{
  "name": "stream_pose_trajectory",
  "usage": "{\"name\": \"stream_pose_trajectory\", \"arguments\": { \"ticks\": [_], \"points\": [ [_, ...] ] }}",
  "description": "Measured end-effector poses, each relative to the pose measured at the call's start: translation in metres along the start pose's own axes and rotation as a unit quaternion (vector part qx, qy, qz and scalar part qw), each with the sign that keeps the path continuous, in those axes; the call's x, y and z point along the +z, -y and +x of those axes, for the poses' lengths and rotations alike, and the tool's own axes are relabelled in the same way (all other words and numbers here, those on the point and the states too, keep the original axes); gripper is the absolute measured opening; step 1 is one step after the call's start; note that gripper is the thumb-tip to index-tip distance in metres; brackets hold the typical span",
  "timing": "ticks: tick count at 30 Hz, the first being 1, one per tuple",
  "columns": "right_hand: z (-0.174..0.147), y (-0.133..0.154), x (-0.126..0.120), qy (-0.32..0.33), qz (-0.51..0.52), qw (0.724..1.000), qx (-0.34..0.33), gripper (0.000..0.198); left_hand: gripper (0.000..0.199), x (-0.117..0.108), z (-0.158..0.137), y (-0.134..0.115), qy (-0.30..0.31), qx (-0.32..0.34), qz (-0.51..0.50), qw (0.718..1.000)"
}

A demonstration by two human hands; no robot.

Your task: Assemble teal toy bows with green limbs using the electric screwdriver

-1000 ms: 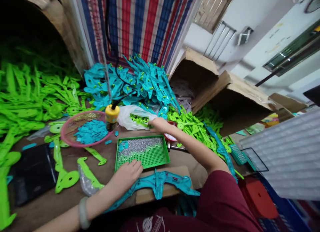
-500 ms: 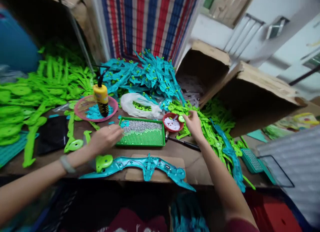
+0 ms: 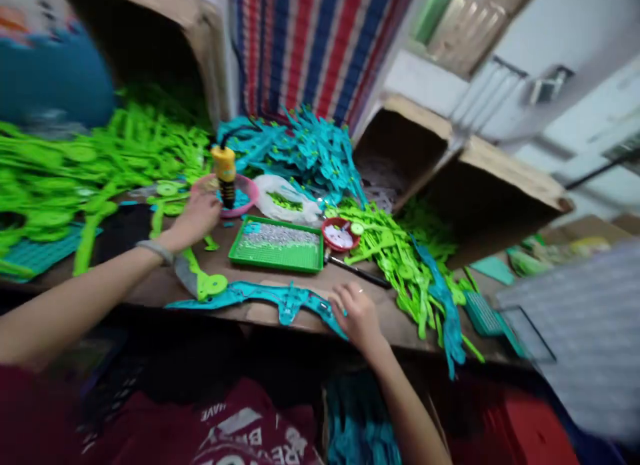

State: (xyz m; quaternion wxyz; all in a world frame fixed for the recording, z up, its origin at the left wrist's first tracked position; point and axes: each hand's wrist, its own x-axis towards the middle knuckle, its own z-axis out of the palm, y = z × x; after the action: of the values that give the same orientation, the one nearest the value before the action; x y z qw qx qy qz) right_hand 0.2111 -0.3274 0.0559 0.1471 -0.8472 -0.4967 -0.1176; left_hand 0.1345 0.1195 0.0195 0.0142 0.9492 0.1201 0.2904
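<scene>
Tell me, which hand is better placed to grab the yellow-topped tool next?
Probably the left: the left hand is at the pink basket, close to the yellow-topped tool, while the right hand is over at the bow-shaped blue frame.

Small white "HAVE" (image 3: 214,412) on the maroon shirt (image 3: 245,399), larger letters (image 3: 255,437) beneath, partly legible

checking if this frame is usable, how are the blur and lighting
Head view: blur softens the left hand and green parts at left, though the shirt lettering is partly legible; head view: deep shadow inside the large cardboard box at right.
</scene>
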Motion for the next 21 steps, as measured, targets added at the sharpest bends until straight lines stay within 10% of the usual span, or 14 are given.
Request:
{"name": "stream_pose_trajectory", "arguments": {
  "ticks": [6, 11, 15, 21],
  "points": [
    [-0.072, -0.035, -0.035, 0.015, 0.026, 0.976, 0.215, 0.019, 0.045, -0.023, -0.086, -0.063, 0.044, 0.110, -0.083, 0.989],
    [-0.017, -0.029, -0.014, 0.139, 0.123, 0.965, 0.183, 0.011, 0.050, -0.001, -0.150, -0.132, 0.122, 0.191, -0.119, 0.967],
    [0.019, -0.026, -0.039, 0.193, 0.234, 0.938, 0.165, 0.007, 0.046, 0.017, -0.150, -0.138, 0.115, 0.176, -0.125, 0.970],
    [-0.010, -0.027, -0.118, 0.001, 0.400, 0.904, 0.147, 0.038, 0.052, 0.026, -0.149, -0.130, 0.097, 0.171, -0.140, 0.971]
  ]
}}
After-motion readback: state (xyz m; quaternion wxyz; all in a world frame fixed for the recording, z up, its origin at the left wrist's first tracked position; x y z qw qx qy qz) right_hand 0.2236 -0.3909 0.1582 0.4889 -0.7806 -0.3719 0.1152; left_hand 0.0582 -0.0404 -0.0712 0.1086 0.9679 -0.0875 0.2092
